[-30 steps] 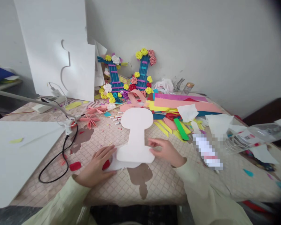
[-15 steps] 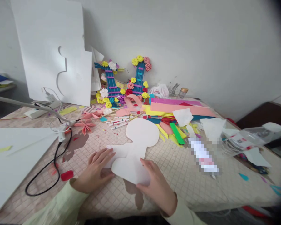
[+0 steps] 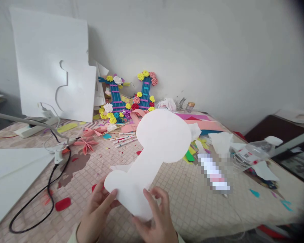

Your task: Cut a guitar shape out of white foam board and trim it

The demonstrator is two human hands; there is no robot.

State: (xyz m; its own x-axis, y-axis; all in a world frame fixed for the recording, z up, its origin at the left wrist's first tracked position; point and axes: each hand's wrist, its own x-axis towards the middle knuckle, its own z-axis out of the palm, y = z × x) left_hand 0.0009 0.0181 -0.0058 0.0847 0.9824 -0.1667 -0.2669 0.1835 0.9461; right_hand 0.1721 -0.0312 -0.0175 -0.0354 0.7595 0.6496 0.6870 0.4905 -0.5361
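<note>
A white cutout with a wide rounded top, a narrow neck and a lobed lower end is raised off the table, tilted up in front of me. My left hand pinches its lower left lobe, thumb on the face and fingers behind. At the bottom right edge, my right hand grips the cutout between thumb and bent fingers. Part of another white piece shows behind the cutout on the left.
Blue flower-trimmed shapes lean against the wall beside a tall white board. A black cable loops at the left. Coloured paper strips, a plastic bottle and a pixelated object lie at the right.
The white cutout has been lifted from the table and tilted up toward me. Both hands have closed on its lower edges and moved down, and the view has shifted slightly.
</note>
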